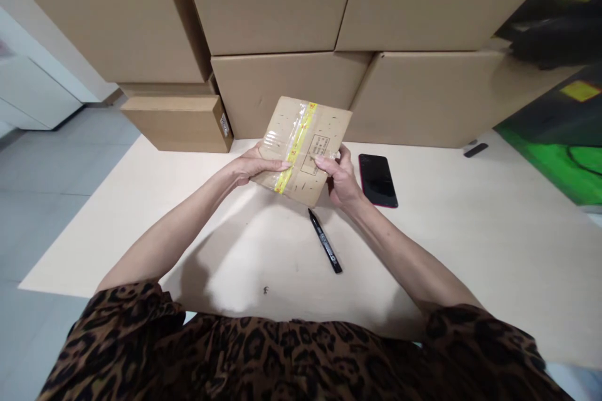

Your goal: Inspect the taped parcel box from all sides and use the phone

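Held up over the table is a small cardboard box (294, 131), tilted, with clear and yellow tape across its face and a printed rectangle with text. My left hand (256, 165) grips its left edge, thumb flat on top. On the right edge my right hand (342, 177) is closed, its thumb pressing near the printed rectangle. The fingers under the box are hidden. Below it a black marker pen (324, 240) lies on the table. A dark phone with a red edge (377, 180) rests to the right of my right hand.
Large cardboard boxes (273, 0) are stacked along the back of the pale table (470, 250). A flatter brown box (174, 125) stands at the back left. Near the right-hand boxes lies a small black object (476, 150). Dark and green items (548, 163) are at the far right.
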A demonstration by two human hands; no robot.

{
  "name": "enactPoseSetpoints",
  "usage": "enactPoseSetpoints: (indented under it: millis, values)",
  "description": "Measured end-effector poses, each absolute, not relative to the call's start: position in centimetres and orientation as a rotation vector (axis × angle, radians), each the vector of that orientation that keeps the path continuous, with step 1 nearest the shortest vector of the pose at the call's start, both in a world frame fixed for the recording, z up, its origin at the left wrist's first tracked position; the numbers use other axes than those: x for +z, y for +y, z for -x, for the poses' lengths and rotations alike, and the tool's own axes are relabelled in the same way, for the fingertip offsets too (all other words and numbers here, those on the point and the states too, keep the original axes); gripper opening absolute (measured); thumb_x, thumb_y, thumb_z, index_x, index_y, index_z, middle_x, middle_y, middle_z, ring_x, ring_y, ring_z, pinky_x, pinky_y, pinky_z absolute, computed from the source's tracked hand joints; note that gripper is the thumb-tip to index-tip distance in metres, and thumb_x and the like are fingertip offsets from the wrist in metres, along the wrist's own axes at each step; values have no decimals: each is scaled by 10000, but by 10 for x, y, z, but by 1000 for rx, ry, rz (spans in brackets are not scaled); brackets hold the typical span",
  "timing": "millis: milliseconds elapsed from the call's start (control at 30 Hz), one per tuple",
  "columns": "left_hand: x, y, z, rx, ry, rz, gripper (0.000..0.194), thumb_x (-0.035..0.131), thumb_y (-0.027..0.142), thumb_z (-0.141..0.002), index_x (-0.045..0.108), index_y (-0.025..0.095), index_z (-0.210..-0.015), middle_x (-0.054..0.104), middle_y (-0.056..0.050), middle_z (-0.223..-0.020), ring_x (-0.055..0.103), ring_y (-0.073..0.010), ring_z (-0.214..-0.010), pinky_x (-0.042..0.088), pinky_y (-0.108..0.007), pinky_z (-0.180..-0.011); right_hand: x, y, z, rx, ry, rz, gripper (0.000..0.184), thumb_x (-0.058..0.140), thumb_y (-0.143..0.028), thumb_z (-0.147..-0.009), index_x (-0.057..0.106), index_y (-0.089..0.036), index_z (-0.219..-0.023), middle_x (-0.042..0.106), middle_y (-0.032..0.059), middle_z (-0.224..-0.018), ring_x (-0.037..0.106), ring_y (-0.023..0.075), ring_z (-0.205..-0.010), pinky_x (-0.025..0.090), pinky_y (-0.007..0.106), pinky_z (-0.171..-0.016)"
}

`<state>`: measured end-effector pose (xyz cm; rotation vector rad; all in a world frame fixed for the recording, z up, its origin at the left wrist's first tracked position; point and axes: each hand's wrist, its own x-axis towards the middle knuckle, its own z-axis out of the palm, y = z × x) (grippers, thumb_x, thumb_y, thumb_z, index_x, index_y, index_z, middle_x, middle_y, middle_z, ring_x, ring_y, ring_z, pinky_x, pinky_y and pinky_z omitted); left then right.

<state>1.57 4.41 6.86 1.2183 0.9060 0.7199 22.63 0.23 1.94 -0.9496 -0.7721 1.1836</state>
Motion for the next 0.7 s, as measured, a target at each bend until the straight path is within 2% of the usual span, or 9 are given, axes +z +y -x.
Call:
enactPoseSetpoints:
  millis: [100,233,333,400,500,533,567,700]
  values:
    - [67,36,-13,756,925,-1184,783,1059,284,-471,724,160,-1168,824,-134,-1182,713,-356,-1276,487,-549,-1182,18,-1,-224,1167,-866,865,753,928,-447,-570,490,-353,-1175,725,-14,-1194,678,274,-1214,546,546,-1142]
    - [64,28,-14,825,909,-1115,849,1056,278,-470,701,155,-1232,803,-149,-1255,731,-330,-1228,534,-484,-1111,21,1,-227,1191,-905,827,797,928,-456,-603,499,-360,-1267,729,1,-1267,678,286,-1268,533,554,-1185]
    - [62,22,-16,877,903,-1028,831,1043,329,-509,691,153,-1242,802,-143,-1249,759,-296,-1123,580,-421,-998,26,7,-235,1249,-953,845,808,880,-558,-666,509,-345,-1352,720,42,-1366,662,325,-1350,506,591,-1220]
    - [61,19,-17,940,892,-973,809,1034,382,-522,695,143,-1217,811,-131,-1200,768,-262,-1029,597,-370,-905,29,9,-244,1187,-1048,927,794,806,-653,-744,517,-333,-1411,663,79,-1499,575,363,-1477,436,634,-1270]
    - [59,15,-19,1043,905,-902,784,1025,463,-513,709,126,-1147,821,-113,-1095,760,-225,-926,591,-309,-793,32,-4,-255,665,-1325,1118,826,706,-676,-872,432,-338,-1574,420,90,-1748,283,391,-1677,215,676,-1359]
    - [58,14,-20,1070,914,-886,767,1016,484,-525,710,127,-1130,821,-108,-1075,760,-225,-927,589,-303,-783,31,-12,-257,429,-1446,1151,842,685,-645,-911,372,-340,-1630,338,86,-1795,205,395,-1703,150,685,-1369]
    - [59,13,-20,1092,920,-877,743,1004,499,-548,709,132,-1124,820,-104,-1068,763,-232,-946,591,-306,-790,30,-22,-257,238,-1589,1154,840,651,-599,-955,312,-330,-1675,296,94,-1816,186,399,-1709,122,694,-1369]
    - [62,5,-23,1153,939,-890,720,965,479,-622,671,168,-1200,809,-89,-1111,764,-271,-1051,595,-361,-874,24,-55,-247,-101,-2260,987,788,641,-457,-1001,310,-319,-1702,497,118,-1718,404,389,-1631,190,708,-1356]
